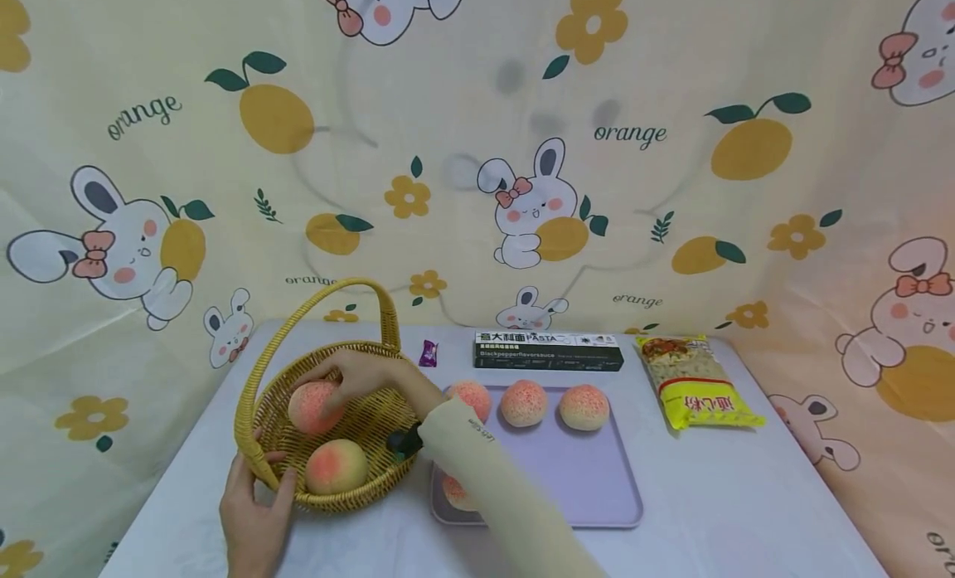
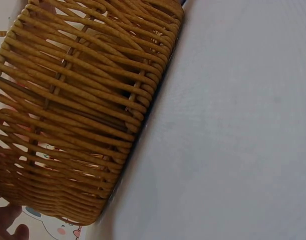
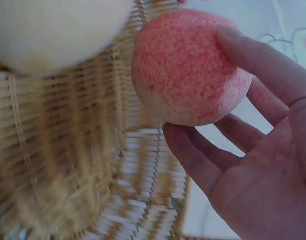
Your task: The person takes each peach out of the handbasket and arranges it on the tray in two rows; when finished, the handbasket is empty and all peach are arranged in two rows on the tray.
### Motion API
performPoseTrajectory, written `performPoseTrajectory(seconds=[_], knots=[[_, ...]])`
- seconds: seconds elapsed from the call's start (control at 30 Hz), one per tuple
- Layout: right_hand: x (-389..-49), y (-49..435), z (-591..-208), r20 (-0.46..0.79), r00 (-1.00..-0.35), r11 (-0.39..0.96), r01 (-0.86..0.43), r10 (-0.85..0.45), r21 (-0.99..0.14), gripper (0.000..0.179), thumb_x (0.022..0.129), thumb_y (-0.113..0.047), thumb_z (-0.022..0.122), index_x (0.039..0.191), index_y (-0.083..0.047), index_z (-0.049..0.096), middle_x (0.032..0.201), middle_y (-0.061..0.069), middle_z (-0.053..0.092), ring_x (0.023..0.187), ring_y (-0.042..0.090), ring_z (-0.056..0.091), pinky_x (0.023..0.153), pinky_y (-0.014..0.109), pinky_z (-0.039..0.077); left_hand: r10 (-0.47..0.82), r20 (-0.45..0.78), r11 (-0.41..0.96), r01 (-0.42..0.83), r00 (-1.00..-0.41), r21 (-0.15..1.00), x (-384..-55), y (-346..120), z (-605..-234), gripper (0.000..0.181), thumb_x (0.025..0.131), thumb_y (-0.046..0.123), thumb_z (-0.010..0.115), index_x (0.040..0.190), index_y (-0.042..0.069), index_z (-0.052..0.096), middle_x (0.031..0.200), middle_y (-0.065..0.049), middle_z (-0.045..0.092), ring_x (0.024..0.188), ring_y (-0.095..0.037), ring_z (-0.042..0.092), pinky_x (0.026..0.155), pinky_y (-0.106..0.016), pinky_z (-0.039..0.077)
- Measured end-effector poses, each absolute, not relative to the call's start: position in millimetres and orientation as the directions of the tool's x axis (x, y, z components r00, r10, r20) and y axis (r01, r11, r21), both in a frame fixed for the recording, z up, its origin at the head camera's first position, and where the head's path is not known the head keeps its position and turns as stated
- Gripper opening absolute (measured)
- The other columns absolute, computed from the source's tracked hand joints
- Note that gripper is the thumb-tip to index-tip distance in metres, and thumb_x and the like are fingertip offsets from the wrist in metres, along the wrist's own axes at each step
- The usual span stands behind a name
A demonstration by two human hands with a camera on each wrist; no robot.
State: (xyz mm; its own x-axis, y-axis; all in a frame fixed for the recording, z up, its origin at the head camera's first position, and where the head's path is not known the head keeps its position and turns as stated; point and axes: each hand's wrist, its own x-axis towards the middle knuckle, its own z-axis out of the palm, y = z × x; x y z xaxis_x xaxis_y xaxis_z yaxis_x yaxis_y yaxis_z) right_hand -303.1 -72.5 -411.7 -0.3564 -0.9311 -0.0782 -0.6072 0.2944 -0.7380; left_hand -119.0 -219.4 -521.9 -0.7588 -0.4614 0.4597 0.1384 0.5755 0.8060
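Note:
My right hand (image 1: pixel 358 375) holds a pink speckled peach (image 1: pixel 309 408) above the inside of the yellow wicker basket (image 1: pixel 388 478). In the right wrist view, the thumb and fingers are curved round that peach (image 3: pixel 188 70). Another peach (image 1: pixel 337 467), pink and cream, lies in the basket on the near side. With my left hand (image 1: pixel 257 512) I grip the basket's near-left rim beside the foot of its handle. The left wrist view shows the woven side (image 2: pixel 87 100) close up, with some fingertips (image 2: pixel 7 220) at the lower left corner.
Right of the basket lies a lilac tray (image 1: pixel 567 478) bearing several peaches (image 1: pixel 524 404), one partly behind my right forearm. Behind it stand a black-and-white pasta box (image 1: pixel 548 352) and a small purple packet (image 1: pixel 429 353). A yellow pasta bag (image 1: pixel 694 383) lies at the right.

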Motion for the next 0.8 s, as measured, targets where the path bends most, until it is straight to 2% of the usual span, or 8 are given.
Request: performPoseTrajectory(seconds=[0.07, 0.17, 0.27, 0.4, 0.5, 0.63, 0.7, 0.8], knots=[[-307, -63, -408, -0.074, -0.373, 0.295, -0.582, -0.925, -0.758, 0.052, 0.088, -0.012, 0.075, 0.138, -0.010, 0.060, 0.137, -0.001, 0.060, 0.110, 0.002, 0.057, 0.089, 0.016, 0.046, -0.457, 0.466, 0.589, 0.134, -0.757, 0.797, -121, -220, -523, 0.056, 0.080, -0.008, 0.072, 0.133, -0.001, 0.056, 0.111, -0.012, 0.062, 0.119, -0.032, 0.053, 0.097, -0.007, 0.027], [-312, -48, -403, -0.081, -0.399, 0.304, -0.535, -0.913, -0.788, 0.054, 0.088, -0.012, 0.075, 0.139, -0.011, 0.059, 0.139, -0.001, 0.058, 0.108, 0.003, 0.058, 0.087, 0.019, 0.048, -0.446, 0.479, 0.591, 0.153, -0.756, 0.792, -123, -223, -523, 0.044, 0.079, -0.009, 0.072, 0.121, -0.004, 0.060, 0.120, -0.015, 0.060, 0.126, -0.032, 0.051, 0.100, -0.008, 0.026], [-316, -30, -397, -0.071, -0.409, 0.295, -0.517, -0.910, -0.803, 0.055, 0.088, -0.010, 0.075, 0.140, -0.012, 0.058, 0.138, 0.001, 0.059, 0.106, 0.005, 0.058, 0.087, 0.021, 0.049, -0.439, 0.489, 0.583, 0.175, -0.754, 0.793, -125, -224, -523, 0.038, 0.079, -0.010, 0.072, 0.115, -0.004, 0.062, 0.125, -0.015, 0.059, 0.134, -0.023, 0.046, 0.106, -0.012, 0.025], [-320, -2, -391, -0.038, -0.392, 0.267, -0.548, -0.919, -0.793, 0.056, 0.088, -0.008, 0.072, 0.142, -0.011, 0.056, 0.136, 0.004, 0.060, 0.100, 0.006, 0.057, 0.085, 0.023, 0.048, -0.450, 0.488, 0.569, 0.181, -0.748, 0.802, -124, -223, -523, 0.058, 0.078, -0.011, 0.073, 0.132, 0.000, 0.057, 0.110, -0.008, 0.063, 0.119, -0.002, 0.050, 0.099, -0.008, 0.029], [-320, 22, -387, -0.022, -0.383, 0.256, -0.573, -0.924, -0.779, 0.057, 0.088, -0.009, 0.071, 0.143, -0.010, 0.055, 0.137, 0.004, 0.059, 0.103, 0.009, 0.057, 0.088, 0.025, 0.048, -0.461, 0.486, 0.556, 0.185, -0.743, 0.810, -124, -223, -525, 0.075, 0.077, -0.011, 0.073, 0.145, 0.008, 0.049, 0.098, 0.000, 0.063, 0.107, 0.006, 0.050, 0.093, -0.007, 0.031], [-316, 56, -384, -0.026, -0.400, 0.267, -0.561, -0.916, -0.784, 0.061, 0.086, -0.012, 0.074, 0.144, -0.008, 0.053, 0.136, 0.004, 0.059, 0.111, 0.015, 0.056, 0.093, 0.030, 0.049, -0.457, 0.486, 0.561, 0.182, -0.745, 0.807, -126, -224, -525, 0.076, 0.078, -0.011, 0.073, 0.147, 0.010, 0.048, 0.098, 0.001, 0.062, 0.110, -0.001, 0.052, 0.094, -0.007, 0.031], [-310, 74, -382, -0.043, -0.422, 0.285, -0.530, -0.905, -0.799, 0.062, 0.086, -0.013, 0.075, 0.144, -0.009, 0.053, 0.135, 0.003, 0.059, 0.113, 0.016, 0.056, 0.094, 0.032, 0.050, -0.457, 0.478, 0.568, 0.166, -0.750, 0.806, -127, -224, -524, 0.075, 0.078, -0.011, 0.074, 0.146, 0.008, 0.048, 0.099, -0.002, 0.063, 0.115, -0.009, 0.054, 0.097, -0.008, 0.030], [-300, 101, -380, -0.057, -0.449, 0.306, -0.505, -0.892, -0.807, 0.060, 0.087, -0.011, 0.073, 0.143, -0.009, 0.054, 0.135, 0.002, 0.058, 0.118, 0.016, 0.054, 0.097, 0.033, 0.049, -0.464, 0.456, 0.576, 0.132, -0.760, 0.807, -128, -224, -522, 0.061, 0.079, -0.010, 0.073, 0.136, 0.003, 0.055, 0.110, -0.009, 0.063, 0.120, -0.025, 0.054, 0.099, -0.009, 0.028]])
